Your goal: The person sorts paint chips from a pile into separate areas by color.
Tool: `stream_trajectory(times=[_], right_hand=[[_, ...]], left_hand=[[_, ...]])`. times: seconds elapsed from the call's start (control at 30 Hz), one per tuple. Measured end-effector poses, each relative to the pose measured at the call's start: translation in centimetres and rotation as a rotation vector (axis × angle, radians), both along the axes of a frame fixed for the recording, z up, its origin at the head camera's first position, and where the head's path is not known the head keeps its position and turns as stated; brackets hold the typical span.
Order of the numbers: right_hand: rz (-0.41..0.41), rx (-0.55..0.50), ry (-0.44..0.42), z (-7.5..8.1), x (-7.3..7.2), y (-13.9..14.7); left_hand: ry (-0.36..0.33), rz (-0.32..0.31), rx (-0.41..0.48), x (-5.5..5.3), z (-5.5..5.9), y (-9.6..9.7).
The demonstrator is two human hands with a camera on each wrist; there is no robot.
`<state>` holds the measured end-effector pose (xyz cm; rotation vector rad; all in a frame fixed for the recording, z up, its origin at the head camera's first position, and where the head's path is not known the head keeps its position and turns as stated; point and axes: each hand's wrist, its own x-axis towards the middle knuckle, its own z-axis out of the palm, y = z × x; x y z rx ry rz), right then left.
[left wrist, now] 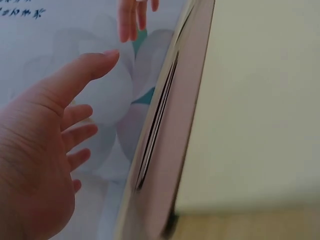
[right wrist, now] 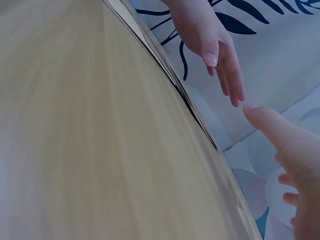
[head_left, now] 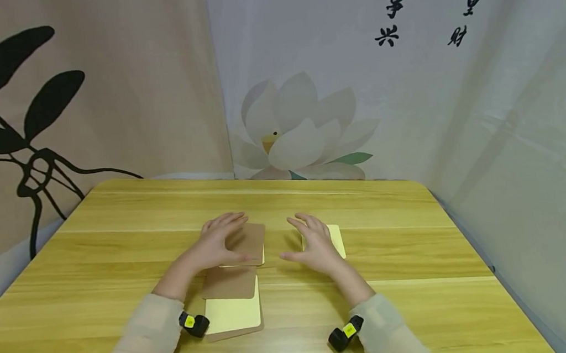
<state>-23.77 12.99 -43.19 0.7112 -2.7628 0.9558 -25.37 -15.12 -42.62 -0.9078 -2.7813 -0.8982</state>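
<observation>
My left hand (head_left: 216, 245) hovers over a thin brown-covered booklet (head_left: 253, 240), its fingers and thumb spread with nothing between them. Closer to me lie a second brown booklet (head_left: 229, 283) and, partly beneath it, a cream booklet (head_left: 234, 313) with a brown underside. In the left wrist view the cream surface (left wrist: 260, 100) fills the right side. To the right, my right hand (head_left: 315, 246) is held above a cream piece (head_left: 338, 240) and covers most of it. Its fingers are also spread and grip nothing. The right wrist view shows thin booklet edges (right wrist: 175, 82) low on the tabletop.
The wood-grain table (head_left: 396, 278) stretches out to both sides of the booklets. Behind it hangs a pale curtain (head_left: 302, 42) with a lotus and dark characters, and a curtain with dark leaves (head_left: 33, 107) hangs at the left. Black straps with cameras (head_left: 346, 333) sit at both wrists.
</observation>
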Motion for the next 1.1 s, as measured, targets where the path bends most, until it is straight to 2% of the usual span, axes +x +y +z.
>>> stream_trajectory(times=[0.27, 0.6, 1.1], right_hand=[[0.034, 0.012, -0.052, -0.3, -0.5, -1.9], [0.041, 0.027, -0.085, -1.0, -1.5, -3.8], [0.069, 0.085, -0.158, -1.8, -2.6, -6.0]], left_hand=[[-0.056, 0.027, 0.014, -0.6, -0.4, -2.0], [-0.143, 0.055, 0.027, -1.5, -1.4, -3.4], [-0.184, 0.013, -0.014, -3.0, -2.8, -4.2]])
